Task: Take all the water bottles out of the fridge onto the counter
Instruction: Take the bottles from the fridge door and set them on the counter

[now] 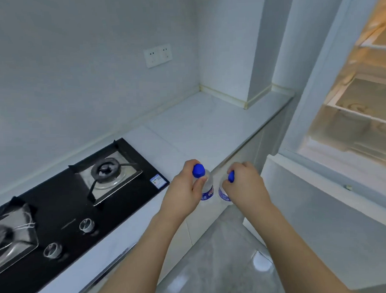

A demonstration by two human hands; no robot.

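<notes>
My left hand (182, 186) grips a clear water bottle (206, 187) with a blue cap just below its neck. My right hand (244, 184) grips a second clear bottle (223, 193) with a blue cap, mostly hidden under my fingers. Both bottles are upright, side by side, at the front edge of the white counter (200, 128); I cannot tell whether they touch it. The fridge (363, 108) stands open on the right, its lit shelves showing no bottles in the visible part.
A black gas hob (79, 195) with two burners and two knobs fills the counter's left part. A wall socket (158, 55) sits above the counter. A white pillar (261, 54) closes the counter's far right corner. The fridge door edge (322, 185) juts out beside my right hand.
</notes>
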